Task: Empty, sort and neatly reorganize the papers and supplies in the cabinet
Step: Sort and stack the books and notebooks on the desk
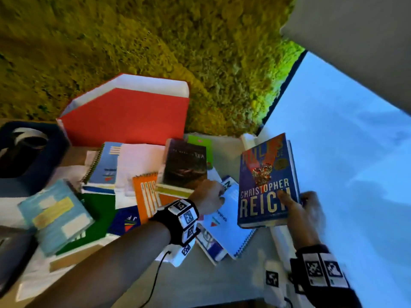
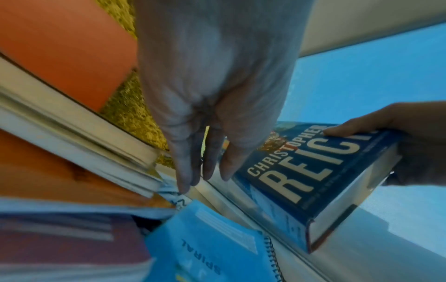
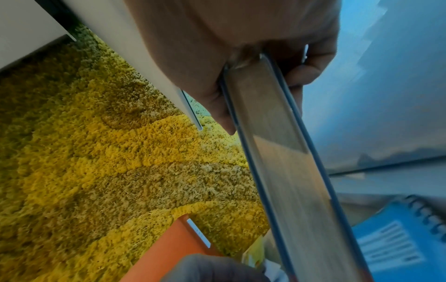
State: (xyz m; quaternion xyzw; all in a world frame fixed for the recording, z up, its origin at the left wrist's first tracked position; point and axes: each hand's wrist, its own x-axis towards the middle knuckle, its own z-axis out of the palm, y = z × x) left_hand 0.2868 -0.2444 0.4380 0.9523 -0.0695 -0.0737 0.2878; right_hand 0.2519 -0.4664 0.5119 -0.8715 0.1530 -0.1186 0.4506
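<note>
My right hand [image 1: 300,210] grips a thick blue hardcover book [image 1: 266,181] lettered CHRISTOPHER REICH, thumb on the front cover and fingers behind it. The book is lifted and tilted above the cabinet top; the left wrist view shows the same blue book [image 2: 313,177], and the right wrist view shows its page edge [image 3: 284,152]. My left hand [image 1: 213,196] reaches with straight fingers [image 2: 190,171] down among the pile, touching a light blue spiral notebook [image 1: 224,221] beside a dark paperback [image 1: 184,167] that lies on a stack.
A red folder [image 1: 126,116] leans at the back against a mossy yellow-green wall [image 1: 133,41]. Orange notepad [image 1: 146,192], blue spiral notebook [image 1: 104,165], white papers [image 1: 138,161], a pale blue book [image 1: 55,214] and a dark pouch [image 1: 29,150] crowd the white surface [image 1: 200,281]. A bright white panel [image 1: 344,152] stands right.
</note>
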